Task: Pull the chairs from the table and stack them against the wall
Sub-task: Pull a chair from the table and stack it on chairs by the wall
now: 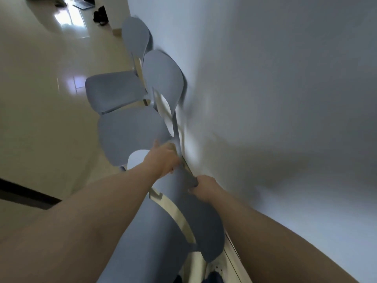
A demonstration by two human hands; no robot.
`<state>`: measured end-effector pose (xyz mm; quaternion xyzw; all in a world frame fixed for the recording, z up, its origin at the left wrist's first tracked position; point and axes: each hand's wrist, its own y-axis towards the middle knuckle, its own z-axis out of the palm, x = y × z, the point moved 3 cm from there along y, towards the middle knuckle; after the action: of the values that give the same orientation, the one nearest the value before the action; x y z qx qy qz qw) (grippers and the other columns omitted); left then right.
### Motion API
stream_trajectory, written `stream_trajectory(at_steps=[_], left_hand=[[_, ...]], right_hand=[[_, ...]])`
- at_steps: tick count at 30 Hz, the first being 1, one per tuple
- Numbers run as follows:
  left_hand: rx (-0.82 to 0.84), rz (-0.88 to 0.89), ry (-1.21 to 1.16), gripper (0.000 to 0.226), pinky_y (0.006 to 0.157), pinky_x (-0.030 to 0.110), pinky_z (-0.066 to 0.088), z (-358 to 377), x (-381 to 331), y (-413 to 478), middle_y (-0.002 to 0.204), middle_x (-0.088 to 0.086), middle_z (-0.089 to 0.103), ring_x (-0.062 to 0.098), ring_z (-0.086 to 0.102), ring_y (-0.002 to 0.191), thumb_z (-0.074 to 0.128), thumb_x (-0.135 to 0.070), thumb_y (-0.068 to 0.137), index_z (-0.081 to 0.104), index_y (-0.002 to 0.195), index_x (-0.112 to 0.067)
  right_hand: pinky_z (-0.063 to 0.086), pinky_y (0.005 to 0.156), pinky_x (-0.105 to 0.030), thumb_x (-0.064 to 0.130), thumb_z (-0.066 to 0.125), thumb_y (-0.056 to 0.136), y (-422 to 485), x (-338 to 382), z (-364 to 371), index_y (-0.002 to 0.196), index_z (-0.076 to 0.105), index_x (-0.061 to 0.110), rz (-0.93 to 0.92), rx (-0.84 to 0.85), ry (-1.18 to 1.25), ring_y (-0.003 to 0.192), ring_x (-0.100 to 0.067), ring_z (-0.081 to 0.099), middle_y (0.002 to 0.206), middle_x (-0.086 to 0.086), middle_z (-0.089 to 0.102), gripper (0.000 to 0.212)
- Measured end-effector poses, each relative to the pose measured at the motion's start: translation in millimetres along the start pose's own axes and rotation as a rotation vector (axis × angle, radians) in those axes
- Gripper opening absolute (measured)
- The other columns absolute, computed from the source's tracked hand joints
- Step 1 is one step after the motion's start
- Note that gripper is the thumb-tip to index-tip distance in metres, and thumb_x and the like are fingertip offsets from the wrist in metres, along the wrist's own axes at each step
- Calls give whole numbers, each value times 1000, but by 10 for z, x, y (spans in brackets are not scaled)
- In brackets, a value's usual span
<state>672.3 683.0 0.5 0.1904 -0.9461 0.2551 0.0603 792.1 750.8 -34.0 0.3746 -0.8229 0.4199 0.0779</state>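
Note:
Three grey-blue plastic chairs stand in a row along the white wall (265, 99). The farthest chair (114, 88) shows its seat and its rounded back. The middle chair (130, 135) stands just in front of it with its back to the wall. The nearest chair (151, 231) is right below me. My left hand (163, 160) grips the near chair's top edge next to the middle chair's seat. My right hand (206, 186) grips the same chair's edge on the wall side.
Glossy cream floor tiles (40, 99) spread out to the left. A dark strip (26, 195) crosses the floor at the lower left. Shoes and a mat (100, 15) lie far down the room. A skirting board (232, 248) runs along the wall's foot.

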Motion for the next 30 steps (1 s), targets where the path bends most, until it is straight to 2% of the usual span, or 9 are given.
stream_trajectory(at_steps=[4, 7, 9, 11, 14, 20, 24, 27, 30], left_hand=[[-57, 51, 81, 22, 112, 64, 19, -77, -160, 185, 118, 10, 64, 30, 54, 120, 54, -19, 94, 61, 115, -13], [-119, 23, 105, 20, 111, 66, 18, -207, -327, 312, 105, 5, 69, 27, 58, 112, 54, -11, 92, 66, 107, -16], [-116, -18, 56, 22, 112, 64, 20, -302, -475, 341, 100, 5, 66, 27, 57, 112, 52, -4, 92, 66, 105, -14], [-91, -49, -10, 27, 107, 52, 36, -346, -620, 342, 109, 9, 61, 29, 53, 117, 46, 0, 94, 62, 112, -10], [-55, -36, -54, 33, 96, 42, 46, -309, -778, 365, 124, 15, 54, 35, 45, 123, 42, 2, 95, 54, 124, -10], [-33, 80, -158, 32, 96, 36, 45, -386, -782, 579, 122, 13, 58, 31, 50, 118, 44, -2, 93, 54, 123, -10], [-48, 111, -181, 32, 97, 35, 44, -515, -898, 729, 124, 13, 55, 31, 48, 120, 45, -3, 94, 54, 124, -10], [-84, 177, -210, 39, 104, 39, 43, -584, -1039, 888, 131, 11, 52, 29, 42, 129, 48, -4, 93, 50, 130, -13], [-125, 200, -215, 45, 105, 42, 43, -649, -1147, 1011, 138, 8, 47, 29, 34, 137, 48, -4, 91, 46, 136, -15]], right_hand=[[46, 81, -33, 16, 45, 97, -102, -179, -98, 116, 62, -4, 38, -60, 75, 111, -35, 60, 121, -21, 64, 33], [38, 69, -27, 15, 47, 96, -167, -340, -173, 111, 62, -7, 67, -102, 150, 107, -36, 61, 113, -23, 66, 32], [34, 60, -25, 14, 48, 93, -199, -470, -198, 85, 63, -3, 95, -115, 183, 91, -35, 61, 88, -18, 65, 25], [31, 51, -23, 15, 48, 93, -223, -564, -218, 60, 46, 12, 121, -129, 214, 72, -26, 52, 66, -6, 51, 33], [36, 65, -25, 17, 49, 92, -247, -642, -270, 73, 60, 7, 115, -120, 242, 85, -30, 59, 89, -19, 62, 24], [36, 53, -26, 19, 51, 90, -207, -824, -343, 63, 47, 14, 135, -199, 321, 85, -28, 59, 88, -14, 58, 28], [42, 70, -30, 19, 51, 91, -159, -938, -448, 94, 65, 0, 147, -210, 378, 96, -34, 64, 97, -21, 65, 23], [41, 68, -33, 19, 54, 92, -134, -1079, -580, 95, 65, 4, 163, -264, 375, 83, -27, 58, 87, -16, 56, 19], [40, 72, -32, 21, 53, 93, -83, -1181, -687, 112, 63, -7, 228, -358, 345, 107, -34, 62, 107, -22, 64, 35]])
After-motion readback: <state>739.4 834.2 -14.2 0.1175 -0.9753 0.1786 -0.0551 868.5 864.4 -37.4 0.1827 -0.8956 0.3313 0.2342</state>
